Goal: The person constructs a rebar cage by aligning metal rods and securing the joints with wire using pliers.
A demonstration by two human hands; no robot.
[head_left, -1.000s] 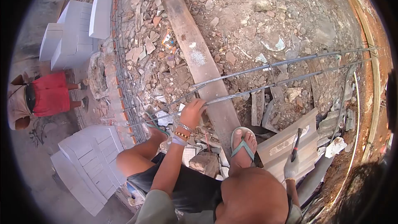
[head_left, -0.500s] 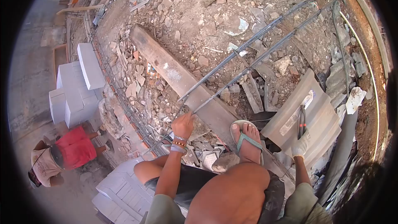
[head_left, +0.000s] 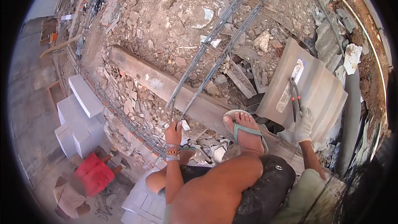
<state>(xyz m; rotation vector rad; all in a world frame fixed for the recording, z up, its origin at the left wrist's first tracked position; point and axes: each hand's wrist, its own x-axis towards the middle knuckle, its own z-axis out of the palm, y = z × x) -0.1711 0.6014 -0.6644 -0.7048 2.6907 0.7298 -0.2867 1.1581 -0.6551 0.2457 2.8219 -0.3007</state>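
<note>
My left hand [head_left: 173,134], bare with bracelets at the wrist, is closed in a pinch around a thin dark steel rod [head_left: 171,112]. It is beside the lower ends of a long rebar frame [head_left: 207,76], which rests across a wooden plank [head_left: 145,74]. My right hand [head_left: 305,125], in a pale work glove, grips a pair of pincers [head_left: 294,105] with dark handles and red bands. The pincers are over a corrugated sheet [head_left: 319,85], jaws pointing away from me. My sandalled foot [head_left: 247,135] stands at the plank's near end.
Broken rubble [head_left: 161,25] covers the ground ahead. Pale blocks [head_left: 81,118] are stacked at the left, with more blocks [head_left: 145,199] below. A person in red shorts [head_left: 94,175] bends at the lower left. A dark pipe [head_left: 351,128] lies at the right.
The view has turned, so the rebar frame appears steeper and further left. My right hand has raised the pincers, and their handles are now spread apart. My left hand remains near the rebar ends.
</note>
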